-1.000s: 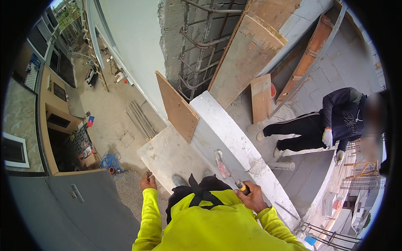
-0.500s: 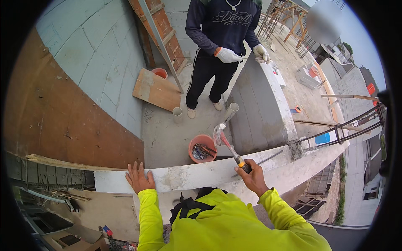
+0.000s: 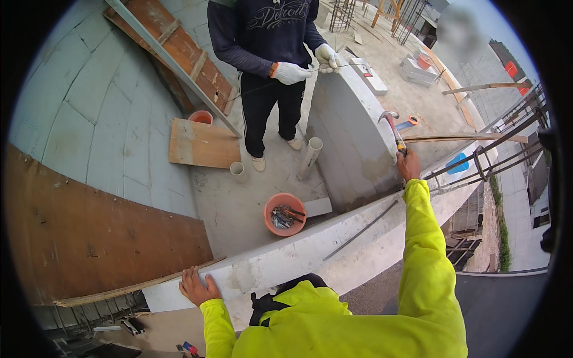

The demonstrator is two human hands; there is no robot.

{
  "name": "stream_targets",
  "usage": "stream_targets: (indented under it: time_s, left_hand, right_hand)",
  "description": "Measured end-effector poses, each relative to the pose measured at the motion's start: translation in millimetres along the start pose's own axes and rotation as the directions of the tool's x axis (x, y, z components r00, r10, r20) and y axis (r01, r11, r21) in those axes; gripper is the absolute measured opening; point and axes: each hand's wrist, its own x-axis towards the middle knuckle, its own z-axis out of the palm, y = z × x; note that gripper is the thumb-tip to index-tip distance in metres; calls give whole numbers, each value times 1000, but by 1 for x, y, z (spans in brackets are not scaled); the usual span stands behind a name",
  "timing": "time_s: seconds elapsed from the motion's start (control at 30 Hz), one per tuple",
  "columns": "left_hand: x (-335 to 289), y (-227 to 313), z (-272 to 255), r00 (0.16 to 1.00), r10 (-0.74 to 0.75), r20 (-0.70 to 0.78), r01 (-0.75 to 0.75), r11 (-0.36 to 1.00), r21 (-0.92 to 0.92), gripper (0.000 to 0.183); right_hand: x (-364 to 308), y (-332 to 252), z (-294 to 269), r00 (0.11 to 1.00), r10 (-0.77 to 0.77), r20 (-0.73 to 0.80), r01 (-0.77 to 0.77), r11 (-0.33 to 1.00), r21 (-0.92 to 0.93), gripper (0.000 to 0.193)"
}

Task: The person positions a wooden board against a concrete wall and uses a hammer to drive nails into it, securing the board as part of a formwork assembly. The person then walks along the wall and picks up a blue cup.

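Observation:
My right hand (image 3: pixel 409 166) is closed round the handle of a claw hammer (image 3: pixel 395 132), with the arm stretched forward and right. The hammer's head is at the top of a grey block wall (image 3: pixel 352 128); whether it touches cannot be told. My left hand (image 3: pixel 199 287) lies flat with fingers spread on the near white wall ledge (image 3: pixel 262 262). A thin metal rod (image 3: pixel 361 231) lies along that ledge. Beyond it, an orange bucket (image 3: pixel 268 222) holds many small metal pieces.
A co-worker in white gloves (image 3: pixel 291 73) stands behind the block wall's left side, holding a thin wire. Two white pipes (image 3: pixel 311 156) stand on the floor near a wooden board (image 3: pixel 203 143). Rebar (image 3: pixel 486 161) juts out at right; a brown panel (image 3: pixel 107 238) stands at left.
My right hand has carried the hammer forward and right to the block wall, off the ledge's middle. The view has shifted. My left hand stays on the ledge.

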Motion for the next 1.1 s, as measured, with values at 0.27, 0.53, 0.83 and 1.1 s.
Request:
stream_targets:
  time_s: [0.27, 0.53, 0.83, 1.1]
  left_hand:
    - [1, -2, 2, 999, 30, 15, -31, 999, 39, 41]
    - [4, 2, -2, 999, -43, 7, 43, 999, 15, 39]
    - [3, 5, -16, 988, -153, 27, 155, 983, -93, 41]
    - [-3, 1, -16, 982, -186, 38, 190, 969, -156, 44]
  right_hand:
    - [37, 62, 49, 994, -78, 74, 91, 979, -180, 35]
    - [-38, -16, 1, 907, -416, 61, 348, 824, 447, 30]
    - [-195, -28, -44, 633, -693, 344, 606, 721, 335, 34]
    - [-184, -17, -49, 560, -714, 420, 641, 694, 326, 12]
